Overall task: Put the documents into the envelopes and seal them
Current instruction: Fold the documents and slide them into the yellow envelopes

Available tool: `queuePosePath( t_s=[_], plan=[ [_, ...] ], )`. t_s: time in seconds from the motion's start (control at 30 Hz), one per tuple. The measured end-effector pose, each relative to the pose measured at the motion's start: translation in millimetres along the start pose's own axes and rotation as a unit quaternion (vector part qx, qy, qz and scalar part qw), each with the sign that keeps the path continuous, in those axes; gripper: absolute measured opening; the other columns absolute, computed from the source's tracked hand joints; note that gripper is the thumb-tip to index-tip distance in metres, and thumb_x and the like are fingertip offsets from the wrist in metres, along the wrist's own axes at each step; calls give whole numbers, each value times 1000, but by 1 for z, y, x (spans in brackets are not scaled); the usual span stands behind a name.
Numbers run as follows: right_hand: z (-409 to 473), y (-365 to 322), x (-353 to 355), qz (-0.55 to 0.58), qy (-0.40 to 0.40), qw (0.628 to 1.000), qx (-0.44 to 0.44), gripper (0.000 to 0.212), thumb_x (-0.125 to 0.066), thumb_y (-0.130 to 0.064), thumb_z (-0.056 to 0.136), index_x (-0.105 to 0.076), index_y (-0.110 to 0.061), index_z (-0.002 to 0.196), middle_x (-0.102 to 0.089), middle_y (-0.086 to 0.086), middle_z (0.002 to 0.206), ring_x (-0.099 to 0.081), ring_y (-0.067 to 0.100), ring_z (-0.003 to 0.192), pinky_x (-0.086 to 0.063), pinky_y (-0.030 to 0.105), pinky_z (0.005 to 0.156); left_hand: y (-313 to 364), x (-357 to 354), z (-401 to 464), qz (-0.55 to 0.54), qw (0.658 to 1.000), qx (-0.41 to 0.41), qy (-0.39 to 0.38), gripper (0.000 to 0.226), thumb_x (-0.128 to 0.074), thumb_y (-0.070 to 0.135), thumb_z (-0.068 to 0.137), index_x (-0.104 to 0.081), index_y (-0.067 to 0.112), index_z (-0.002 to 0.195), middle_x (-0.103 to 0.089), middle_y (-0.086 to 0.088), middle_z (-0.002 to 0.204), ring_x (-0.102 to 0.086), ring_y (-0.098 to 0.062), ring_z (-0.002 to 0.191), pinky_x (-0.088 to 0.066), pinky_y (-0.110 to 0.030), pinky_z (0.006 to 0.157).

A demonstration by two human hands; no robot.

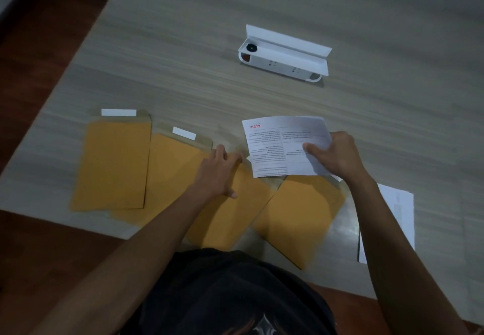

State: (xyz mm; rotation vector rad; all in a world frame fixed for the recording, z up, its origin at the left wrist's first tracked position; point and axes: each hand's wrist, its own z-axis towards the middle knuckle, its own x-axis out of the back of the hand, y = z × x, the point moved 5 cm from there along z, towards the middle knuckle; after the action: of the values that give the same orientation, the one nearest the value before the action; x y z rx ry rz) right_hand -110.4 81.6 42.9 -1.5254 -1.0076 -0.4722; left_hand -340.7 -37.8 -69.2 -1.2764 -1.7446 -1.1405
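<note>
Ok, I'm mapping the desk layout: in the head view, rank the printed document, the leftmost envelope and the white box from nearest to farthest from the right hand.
1. The printed document, pinched in the right hand itself.
2. The white box, farther back on the table, slightly to the left.
3. The leftmost envelope, across the table beyond the left hand, farthest.

Envelopes [112, 164] mustard yellow, white strips; document [277, 146] white, red heading; table [209, 77] grey woodgrain; floor [39, 59] reddish brown
</note>
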Motion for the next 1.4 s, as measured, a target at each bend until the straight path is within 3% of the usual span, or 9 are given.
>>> queuePosePath(
  t_s=[0.13,0.23,0.37,0.63,0.73,0.97,1.1,1.2,1.4],
  plan=[
    [0,0,-2,-6,-5,1000,8,26,-73,-14,84,-72,5,102,-71,16,94,-58,16,67,-42,5,47,0,1,0,4,1000,-13,22,92,-88,54,55,-38,29,128,-39,-7,123,-45,-19,106,-49,-33,88],
    [3,2,3,-7,10,1000,3,29,-74,-17,85,-71,6,103,-72,20,99,-60,20,73,-45,22,57,0,1,0,9,999,-20,34,91,-87,55,55,-38,29,127,-41,-7,122,-45,-19,105,-49,-32,87],
    [5,2,11,-3,24,1000,8,32,-75,-18,84,-71,7,103,-72,21,98,-64,23,76,-48,29,64,2,1,2,18,999,-24,35,91,-86,58,55,-37,30,126,-41,-6,120,-45,-19,104,-49,-33,87],
    [6,6,2,-52,-63,997,-2,29,-76,-20,82,-71,2,100,-63,6,83,-56,7,60,-38,18,50,2,1,4,23,999,-26,35,91,-85,59,54,-39,27,125,-41,-6,117,-44,-19,101,-50,-33,83],
    [10,12,-1,-57,-104,993,-9,27,-77,-21,81,-72,0,99,-68,9,87,-60,17,68,-41,20,53,3,1,4,24,999,-28,34,93,-86,58,54,-38,26,128,-41,-6,117,-44,-18,100,-50,-32,83],
    [29,11,-14,-72,-189,979,-10,25,-77,-23,81,-72,-9,101,-70,4,93,-61,9,70,-45,21,59,8,1,3,16,998,-45,39,94,-86,57,56,-40,25,130,-39,-9,123,-44,-20,105,-50,-35,88],
    [44,7,-16,-81,-220,972,-12,23,-78,-21,80,-73,-7,97,-71,5,92,-64,16,75,-48,25,62,9,0,4,5,998,-45,40,95,-87,56,56,-39,26,133,-37,-9,130,-44,-22,111,-47,-35,93],
    [49,-1,-20,-90,-250,964,2,17,-78,-20,79,-72,-13,93,-69,2,90,-62,9,71,-47,21,60,10,0,5,2,998,-50,41,96,-88,55,56,-39,26,133,-38,-10,129,-45,-22,109,-47,-36,92],
    [58,4,-18,-98,-267,959,-4,27,-80,-23,77,-72,-15,102,-71,0,95,-67,13,81,-54,30,73,14,1,6,-13,997,-65,49,93,-88,53,56,-40,27,131,-42,-9,124,-46,-22,105,-46,-35,88]
  ],
)
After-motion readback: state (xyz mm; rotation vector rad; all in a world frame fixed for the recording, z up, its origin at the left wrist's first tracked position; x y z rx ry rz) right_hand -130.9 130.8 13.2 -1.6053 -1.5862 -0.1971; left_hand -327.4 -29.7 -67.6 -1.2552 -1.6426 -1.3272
